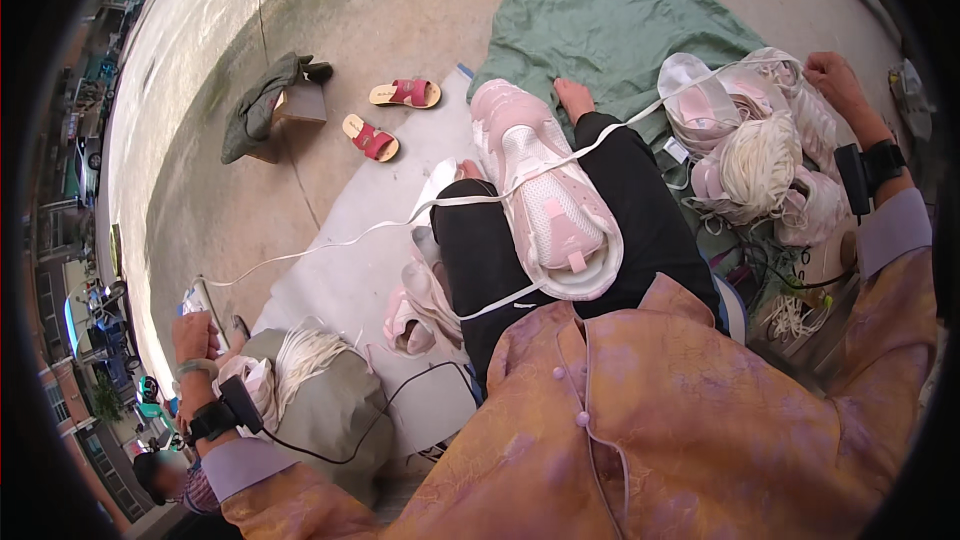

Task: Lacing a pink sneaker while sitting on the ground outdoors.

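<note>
Across the person's black-trousered lap [640,210] lay one pink-and-white shoe [535,190], its toe pointing away. One long white lace [450,202] crossed above it, running between the outspread hands. The right hand [838,85] was closed on the lace at its far side, by the shoe pile. The left hand [195,337] was curled narrow, the lace reaching just above it; I could not tell whether its fingers gripped it.

Dark lettering marked the insoles of two red-strapped slippers [390,112] on the concrete, and a small white tag [676,150] hung by the pile. One pink shoe [408,325] sat left of the knees. The shoe pile [750,145], on green cloth [610,25], overlapped too much to count, white laces heaped over it. Another lace bundle [305,360] rested on an olive-grey cover [350,410]. Dark-green fabric [262,110] draped one box-like block [300,105], its inside hidden.
</note>
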`<state>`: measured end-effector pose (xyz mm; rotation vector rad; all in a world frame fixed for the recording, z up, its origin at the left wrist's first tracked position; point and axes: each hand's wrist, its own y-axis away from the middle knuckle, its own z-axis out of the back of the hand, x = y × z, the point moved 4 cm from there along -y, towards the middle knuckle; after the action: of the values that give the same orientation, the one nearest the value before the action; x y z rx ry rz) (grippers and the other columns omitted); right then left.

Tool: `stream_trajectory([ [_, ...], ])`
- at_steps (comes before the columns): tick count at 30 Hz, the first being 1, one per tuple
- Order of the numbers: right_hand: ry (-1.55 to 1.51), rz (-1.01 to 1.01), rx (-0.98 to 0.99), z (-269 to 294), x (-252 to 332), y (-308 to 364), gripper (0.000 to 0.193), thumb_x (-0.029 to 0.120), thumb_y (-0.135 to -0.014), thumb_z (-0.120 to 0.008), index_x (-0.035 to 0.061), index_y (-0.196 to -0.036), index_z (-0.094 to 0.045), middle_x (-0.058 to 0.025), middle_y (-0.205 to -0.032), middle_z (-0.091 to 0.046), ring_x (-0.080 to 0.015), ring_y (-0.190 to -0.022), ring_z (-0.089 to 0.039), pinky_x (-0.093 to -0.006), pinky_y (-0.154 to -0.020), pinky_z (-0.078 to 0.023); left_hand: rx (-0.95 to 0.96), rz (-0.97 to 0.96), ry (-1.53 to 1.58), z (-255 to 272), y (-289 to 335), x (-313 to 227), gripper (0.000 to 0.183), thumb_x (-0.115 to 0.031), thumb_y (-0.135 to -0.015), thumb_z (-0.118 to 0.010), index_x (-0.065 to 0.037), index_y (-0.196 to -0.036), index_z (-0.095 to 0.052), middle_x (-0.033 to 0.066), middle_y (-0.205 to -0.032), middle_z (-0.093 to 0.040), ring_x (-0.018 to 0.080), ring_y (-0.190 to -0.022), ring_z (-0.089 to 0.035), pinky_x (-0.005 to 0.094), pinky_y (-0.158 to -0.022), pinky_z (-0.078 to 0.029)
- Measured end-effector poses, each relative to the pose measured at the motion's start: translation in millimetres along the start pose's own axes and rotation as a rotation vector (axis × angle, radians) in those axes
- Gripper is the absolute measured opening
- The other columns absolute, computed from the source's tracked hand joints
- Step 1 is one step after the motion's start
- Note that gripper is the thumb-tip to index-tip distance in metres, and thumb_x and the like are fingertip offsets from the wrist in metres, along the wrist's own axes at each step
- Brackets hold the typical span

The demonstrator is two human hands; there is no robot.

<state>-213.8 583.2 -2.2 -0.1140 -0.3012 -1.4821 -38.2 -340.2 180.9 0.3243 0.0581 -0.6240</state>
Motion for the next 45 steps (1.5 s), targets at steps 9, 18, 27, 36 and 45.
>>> stream_trajectory([
  [9,-1.277,-0.377,0.567,-97.9,282.1,92.9,0.013,0.015,-0.084,-0.061,0.005,-0.076,-0.06,-0.0011,-0.065,-0.059,-0.0056,-0.05,-0.053,-0.0176,-0.043,-0.041,0.685,-0.648,0.959,-258.4,207.6,-172.6,0.025,-0.018,-0.092,-0.054,-0.002,-0.074,-0.059,0.0003,-0.065,-0.057,0.0046,-0.057,-0.049,0.018,-0.053,-0.04],
  [18,-1.325,0.034,0.288,-132.1,337.0,68.6,0.009,0.009,-0.085,-0.06,0.0013,-0.081,-0.06,0.0024,-0.067,-0.053,-0.0028,-0.059,-0.047,-0.0186,-0.053,-0.04,0.153,-1.386,0.55,-273.5,258.5,-240.8,0.015,-0.01,-0.076,-0.062,-0.003,-0.068,-0.051,0.0106,-0.07,-0.052,0.0298,-0.07,-0.046,0.0365,-0.066,-0.039],
  [27,-1.383,0.019,0.147,-139.8,339.4,66.7,0.012,0.007,-0.083,-0.06,-0.0006,-0.076,-0.055,0.0027,-0.063,-0.05,-0.003,-0.057,-0.045,-0.02,-0.051,-0.038,0.148,-1.325,0.613,-279.7,256.2,-237.8,0.014,-0.006,-0.075,-0.062,-0.002,-0.068,-0.051,0.0088,-0.085,-0.061,0.0286,-0.071,-0.047,0.0356,-0.07,-0.04],
  [36,-0.926,0.334,-0.117,-120.9,352.2,69.6,0.009,0.008,-0.075,-0.06,0.001,-0.077,-0.057,-0.0126,-0.072,-0.056,-0.0259,-0.065,-0.056,-0.0327,-0.061,-0.044,0.127,-1.321,0.624,-279.2,257.4,-233.4,0.012,-0.006,-0.077,-0.061,-0.001,-0.07,-0.052,0.0103,-0.082,-0.059,0.0291,-0.072,-0.046,0.0353,-0.069,-0.04],
  [45,-0.882,0.173,-0.004,-132.7,346.3,70.2,0.012,0.011,-0.072,-0.064,0.0016,-0.076,-0.058,-0.0123,-0.068,-0.056,-0.0272,-0.064,-0.056,-0.0333,-0.059,-0.043,0.352,-0.34,1.289,-278.0,227.7,-181.9,0.018,-0.018,-0.089,-0.058,0.0,-0.088,-0.061,0.001,-0.066,-0.055,0.0058,-0.053,-0.049,0.0174,-0.046,-0.039],
])
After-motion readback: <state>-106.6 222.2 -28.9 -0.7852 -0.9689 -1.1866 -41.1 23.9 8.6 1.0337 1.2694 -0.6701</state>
